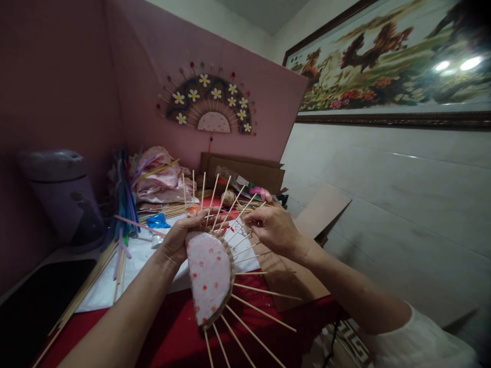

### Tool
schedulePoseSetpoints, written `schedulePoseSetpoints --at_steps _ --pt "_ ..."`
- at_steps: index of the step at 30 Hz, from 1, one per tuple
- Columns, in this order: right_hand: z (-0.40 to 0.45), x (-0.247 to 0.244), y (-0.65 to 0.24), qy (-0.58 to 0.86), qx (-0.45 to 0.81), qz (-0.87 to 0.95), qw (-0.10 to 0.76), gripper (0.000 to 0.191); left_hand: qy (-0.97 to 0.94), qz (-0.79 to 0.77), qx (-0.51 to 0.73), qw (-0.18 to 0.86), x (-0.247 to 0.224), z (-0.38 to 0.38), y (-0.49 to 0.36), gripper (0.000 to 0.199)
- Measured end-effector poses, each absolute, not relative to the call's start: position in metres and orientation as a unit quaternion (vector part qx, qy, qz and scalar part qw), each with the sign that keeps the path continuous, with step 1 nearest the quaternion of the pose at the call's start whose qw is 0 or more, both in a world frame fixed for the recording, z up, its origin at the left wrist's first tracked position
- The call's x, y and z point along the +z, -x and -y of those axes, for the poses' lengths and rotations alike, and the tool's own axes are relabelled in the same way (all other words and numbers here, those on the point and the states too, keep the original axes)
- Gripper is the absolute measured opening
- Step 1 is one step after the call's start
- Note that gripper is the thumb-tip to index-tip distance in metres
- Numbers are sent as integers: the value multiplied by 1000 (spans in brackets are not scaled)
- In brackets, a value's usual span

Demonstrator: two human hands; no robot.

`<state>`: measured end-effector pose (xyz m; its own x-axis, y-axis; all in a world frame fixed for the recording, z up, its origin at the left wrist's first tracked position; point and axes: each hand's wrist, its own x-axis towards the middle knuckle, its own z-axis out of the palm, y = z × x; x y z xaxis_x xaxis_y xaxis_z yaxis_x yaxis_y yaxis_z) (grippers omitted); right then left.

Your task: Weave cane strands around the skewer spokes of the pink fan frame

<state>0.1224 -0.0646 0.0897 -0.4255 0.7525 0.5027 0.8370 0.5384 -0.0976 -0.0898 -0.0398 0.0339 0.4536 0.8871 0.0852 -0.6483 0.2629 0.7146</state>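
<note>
A half-circle piece (209, 276) covered in pale pink cloth with small red flowers is tilted in front of me, its straight side to the left. Brown cord runs along its curved edge. Several thin wooden sticks (264, 291) fan outward from that edge. My left hand (186, 232) is closed on the upper end of the piece, fingers reaching behind the upper sticks. At the upper right, my right hand (278, 227) has its thumb and fingers pinched at one of the sticks; the fingertips partly hide the contact.
A finished flowered fan (215, 97) hangs on the pink panel. Pink cloth (161, 176), coloured pipe cleaners (126, 194), a blue packet (157, 221) and loose sticks lie behind. A lidded bin (65, 199) stands left, cardboard (295, 278) right, on a red tablecloth (169, 327).
</note>
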Motion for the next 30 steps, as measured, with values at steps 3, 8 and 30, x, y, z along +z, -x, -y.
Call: schedulePoseSetpoints --at_steps 3,8,30 --pt "66 90 -121 471 -82 842 249 22 -354 -171 488 779 34 40 90 25" --pt "67 89 -121 470 -71 845 246 18 -353 -177 494 774 33 40 90 25" --pt "67 88 -124 466 -64 839 271 21 -362 -190 498 765 34 40 90 25"
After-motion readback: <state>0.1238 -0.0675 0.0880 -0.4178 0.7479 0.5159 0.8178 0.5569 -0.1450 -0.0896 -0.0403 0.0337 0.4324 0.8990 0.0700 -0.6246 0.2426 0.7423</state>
